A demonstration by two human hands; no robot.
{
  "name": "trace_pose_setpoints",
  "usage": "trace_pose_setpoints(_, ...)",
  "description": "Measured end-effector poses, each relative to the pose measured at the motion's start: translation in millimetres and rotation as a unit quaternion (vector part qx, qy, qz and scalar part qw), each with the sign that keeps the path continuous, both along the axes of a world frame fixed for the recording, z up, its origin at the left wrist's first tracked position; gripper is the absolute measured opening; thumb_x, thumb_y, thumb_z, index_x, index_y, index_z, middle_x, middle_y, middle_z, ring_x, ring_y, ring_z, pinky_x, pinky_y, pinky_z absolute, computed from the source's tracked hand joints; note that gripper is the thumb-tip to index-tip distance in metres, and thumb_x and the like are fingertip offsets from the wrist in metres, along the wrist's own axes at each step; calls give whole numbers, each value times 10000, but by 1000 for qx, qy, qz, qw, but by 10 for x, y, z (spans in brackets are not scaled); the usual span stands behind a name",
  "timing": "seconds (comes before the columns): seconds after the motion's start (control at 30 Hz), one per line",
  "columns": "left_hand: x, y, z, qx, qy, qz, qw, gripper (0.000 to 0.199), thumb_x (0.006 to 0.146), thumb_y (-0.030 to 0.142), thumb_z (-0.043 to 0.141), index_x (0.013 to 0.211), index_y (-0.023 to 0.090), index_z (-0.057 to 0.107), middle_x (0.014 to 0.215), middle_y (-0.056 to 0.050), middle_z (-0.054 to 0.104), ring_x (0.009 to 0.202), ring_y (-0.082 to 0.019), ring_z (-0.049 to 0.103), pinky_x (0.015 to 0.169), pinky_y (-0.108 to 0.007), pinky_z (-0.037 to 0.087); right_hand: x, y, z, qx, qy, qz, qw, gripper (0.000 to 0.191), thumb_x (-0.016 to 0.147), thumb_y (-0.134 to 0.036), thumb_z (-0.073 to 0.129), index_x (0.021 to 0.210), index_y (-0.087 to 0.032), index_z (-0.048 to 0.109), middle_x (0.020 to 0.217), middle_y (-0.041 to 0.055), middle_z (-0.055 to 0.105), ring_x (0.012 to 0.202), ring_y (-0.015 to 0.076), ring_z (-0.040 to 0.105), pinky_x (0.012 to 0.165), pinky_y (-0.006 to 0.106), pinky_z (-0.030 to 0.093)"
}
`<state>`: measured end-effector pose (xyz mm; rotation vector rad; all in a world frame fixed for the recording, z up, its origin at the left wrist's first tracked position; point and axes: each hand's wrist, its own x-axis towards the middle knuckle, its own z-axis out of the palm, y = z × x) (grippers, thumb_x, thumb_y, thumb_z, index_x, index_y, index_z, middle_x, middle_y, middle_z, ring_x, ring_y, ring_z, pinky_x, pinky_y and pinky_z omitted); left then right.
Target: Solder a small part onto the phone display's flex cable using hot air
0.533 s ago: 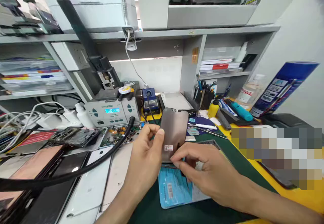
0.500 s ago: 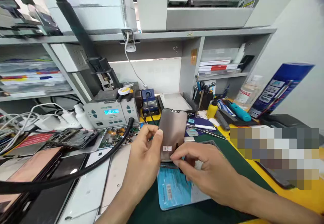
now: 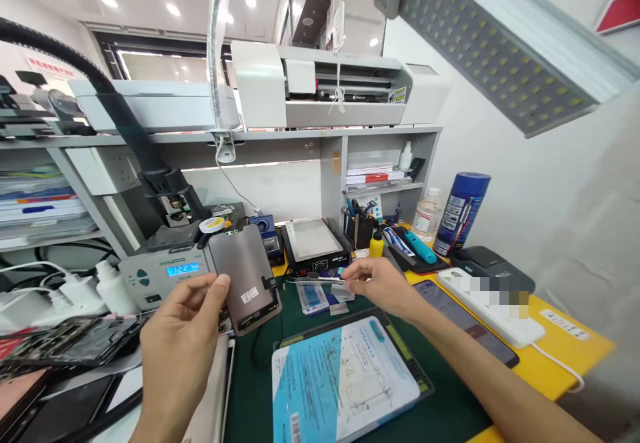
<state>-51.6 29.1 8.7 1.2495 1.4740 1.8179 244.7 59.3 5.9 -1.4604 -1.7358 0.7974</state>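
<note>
My left hand (image 3: 183,336) holds a phone screen (image 3: 240,263) by its left edge, thumb in front. Its grey metal back faces me, with a white label low down and a dark flex cable at the lower right. Farther right, my right hand (image 3: 377,283) is stretched out over the work area, its fingertips pinched at the right end of thin tweezers (image 3: 320,280). Beneath the tweezers lie small clear packets (image 3: 313,298). A blue and white printed box (image 3: 345,376) rests on the green mat (image 3: 445,396), nearer to me.
Behind the screen stands a rework station (image 3: 165,273) with a lit display. A heating plate (image 3: 315,239) sits at the back. Phones (image 3: 65,403) crowd the left. On the right are a phone (image 3: 465,323), a power strip (image 3: 487,306) and a spray can (image 3: 461,213). A lamp (image 3: 500,49) hangs overhead.
The view has tilted up. My left hand has carried the phone screen left, away from the box. My right hand has let go of the screen's lower edge and reached forward to the tweezers.
</note>
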Motion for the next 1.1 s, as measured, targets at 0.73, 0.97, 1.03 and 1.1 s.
trace_pose_setpoints(0.73, 376, -369, -7, 293, 238, -3, 926, 134, 868, 136, 700, 936, 251, 694, 819, 43, 701, 705, -80, 647, 725, -145, 532, -938, -517, 132, -199, 293, 105, 929, 453, 904, -585, 578, 835, -141, 642, 756, 49, 702, 409, 91, 544, 317, 191, 295)
trace_pose_setpoints(0.97, 455, -412, -9, 326, 272, 39, 904, 132, 866, 102, 705, 942, 207, 677, 828, 9, 705, 689, -105, 661, 701, -186, 557, -985, -514, 45, -180, 328, 59, 926, 321, 841, -457, 623, 753, -148, 637, 705, 43, 724, 353, 104, 561, 292, 195, 301)
trace_pose_setpoints(1.03, 465, -421, -47, 300, 265, 55, 915, 126, 867, 131, 716, 946, 223, 684, 842, 9, 719, 688, -121, 665, 715, -215, 568, -990, -532, 46, -173, 331, 61, 926, 273, 816, -408, 625, 722, -151, 635, 723, 42, 736, 368, 107, 579, 303, 194, 326)
trace_pose_setpoints(1.1, 464, -438, -92, 275, 242, 45, 930, 147, 857, 142, 726, 958, 242, 688, 855, 11, 729, 710, -139, 670, 741, -244, 573, -992, -543, 52, -169, 336, 65, 924, 225, 792, -355, 605, 692, -154, 629, 748, 42, 745, 390, 110, 600, 318, 192, 352)
